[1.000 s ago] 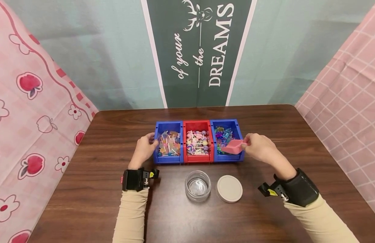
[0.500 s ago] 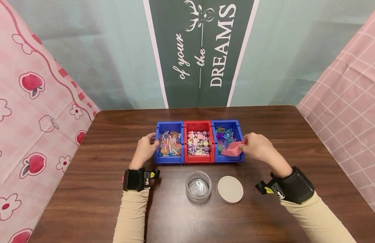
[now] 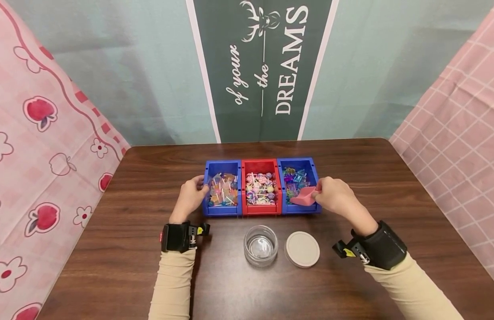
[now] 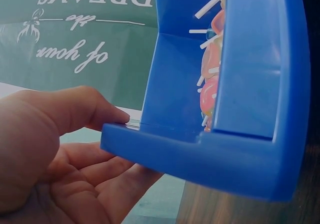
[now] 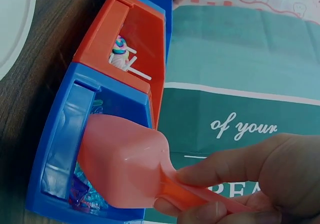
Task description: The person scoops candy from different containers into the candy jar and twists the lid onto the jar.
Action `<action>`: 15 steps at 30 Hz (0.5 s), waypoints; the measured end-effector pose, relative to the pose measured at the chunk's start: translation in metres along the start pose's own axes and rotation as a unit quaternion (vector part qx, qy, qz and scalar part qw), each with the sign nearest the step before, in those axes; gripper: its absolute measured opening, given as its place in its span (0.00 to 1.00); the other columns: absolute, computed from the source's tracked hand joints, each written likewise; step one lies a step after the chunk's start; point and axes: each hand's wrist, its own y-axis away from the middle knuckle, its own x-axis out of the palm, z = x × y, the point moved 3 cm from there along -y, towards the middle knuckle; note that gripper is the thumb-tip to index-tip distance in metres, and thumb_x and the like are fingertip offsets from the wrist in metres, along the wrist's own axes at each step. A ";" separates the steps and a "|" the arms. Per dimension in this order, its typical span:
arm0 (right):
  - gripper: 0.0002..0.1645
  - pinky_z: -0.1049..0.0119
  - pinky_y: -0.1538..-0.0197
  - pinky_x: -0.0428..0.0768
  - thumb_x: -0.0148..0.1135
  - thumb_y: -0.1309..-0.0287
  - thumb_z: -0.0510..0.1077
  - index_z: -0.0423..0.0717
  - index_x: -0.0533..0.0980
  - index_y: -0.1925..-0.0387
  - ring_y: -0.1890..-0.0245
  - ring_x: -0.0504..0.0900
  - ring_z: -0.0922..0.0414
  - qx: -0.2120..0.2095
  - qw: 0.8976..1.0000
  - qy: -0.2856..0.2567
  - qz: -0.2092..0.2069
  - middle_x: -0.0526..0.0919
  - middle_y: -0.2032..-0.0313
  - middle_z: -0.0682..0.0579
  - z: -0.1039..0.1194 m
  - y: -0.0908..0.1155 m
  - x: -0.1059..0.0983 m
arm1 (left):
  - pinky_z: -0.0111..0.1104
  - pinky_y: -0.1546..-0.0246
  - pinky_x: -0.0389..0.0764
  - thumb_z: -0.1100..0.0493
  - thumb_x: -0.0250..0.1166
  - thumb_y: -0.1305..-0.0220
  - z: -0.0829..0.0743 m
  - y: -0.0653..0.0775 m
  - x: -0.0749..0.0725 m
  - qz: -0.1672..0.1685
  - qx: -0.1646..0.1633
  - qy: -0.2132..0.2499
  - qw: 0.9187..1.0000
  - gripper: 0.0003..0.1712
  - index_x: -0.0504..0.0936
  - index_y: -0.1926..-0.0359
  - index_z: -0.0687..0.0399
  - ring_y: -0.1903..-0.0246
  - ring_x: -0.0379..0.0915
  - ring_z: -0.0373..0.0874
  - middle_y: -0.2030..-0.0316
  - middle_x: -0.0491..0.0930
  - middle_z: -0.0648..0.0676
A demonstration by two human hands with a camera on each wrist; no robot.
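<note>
Pink plastic scoop (image 3: 304, 196): the right hand (image 3: 334, 195) pinches its handle between thumb and fingers, the bowl tilted in the opening of the right blue bin (image 3: 298, 163), above shiny blue and purple pieces (image 3: 296, 177). The left hand (image 3: 189, 195) grips the outer side of the left blue bin (image 3: 223, 166), thumb at its rim. Between the two bins stands a red bin (image 3: 260, 166) of miniature lollipops (image 3: 260, 186). Nearer the viewer, an open clear jar (image 3: 260, 261) stands just beside a round off-white lid (image 3: 302, 249) on the wood-grain table (image 3: 111, 249).

White lettering (image 3: 292, 60) on a dark green panel (image 3: 251, 124)
"of your" — "the" — "DREAMS", running sideways in the head view.
</note>
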 end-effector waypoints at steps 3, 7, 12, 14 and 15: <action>0.11 0.66 0.80 0.60 0.58 0.47 0.41 0.37 0.73 0.79 0.81 0.67 0.53 0.006 1.000 0.000 -0.006 0.68 0.85 0.50 0.000 0.001 0.002 | 0.51 0.49 0.78 0.64 0.55 0.37 0.000 0.000 0.000 -0.001 0.001 -0.001 1.000 0.26 0.68 0.41 0.75 0.51 0.74 0.59 0.51 0.77 0.73; 0.11 0.65 0.80 0.63 0.57 0.46 0.41 0.35 0.74 0.75 0.80 0.69 0.52 0.010 1.000 0.000 -0.013 0.70 0.83 0.48 0.000 0.003 0.003 | 0.51 0.49 0.78 0.64 0.55 0.37 0.000 0.000 0.000 0.000 0.000 -0.002 1.000 0.26 0.68 0.41 0.75 0.51 0.74 0.59 0.50 0.77 0.73; 0.12 0.63 0.80 0.67 0.56 0.44 0.41 0.32 0.74 0.71 0.80 0.70 0.51 0.007 1.000 0.003 -0.028 0.72 0.83 0.47 -0.001 0.008 0.010 | 0.51 0.49 0.78 0.64 0.55 0.38 0.000 0.000 0.000 -0.002 0.006 -0.006 1.000 0.26 0.68 0.41 0.76 0.51 0.74 0.60 0.51 0.77 0.73; 0.12 0.62 0.80 0.68 0.57 0.44 0.41 0.32 0.74 0.71 0.80 0.71 0.51 0.001 0.999 0.003 -0.043 0.72 0.83 0.46 -0.002 0.010 0.013 | 0.51 0.49 0.78 0.64 0.56 0.38 0.000 0.000 0.000 -0.004 0.008 -0.007 1.000 0.26 0.68 0.41 0.76 0.51 0.74 0.60 0.51 0.77 0.73; 0.12 0.61 0.80 0.68 0.57 0.45 0.41 0.32 0.73 0.71 0.80 0.70 0.50 -0.001 0.999 0.003 -0.052 0.72 0.83 0.46 -0.002 0.011 0.014 | 0.51 0.49 0.78 0.65 0.56 0.38 0.000 0.000 0.000 -0.004 0.009 -0.006 1.000 0.26 0.68 0.41 0.76 0.51 0.74 0.60 0.51 0.77 0.73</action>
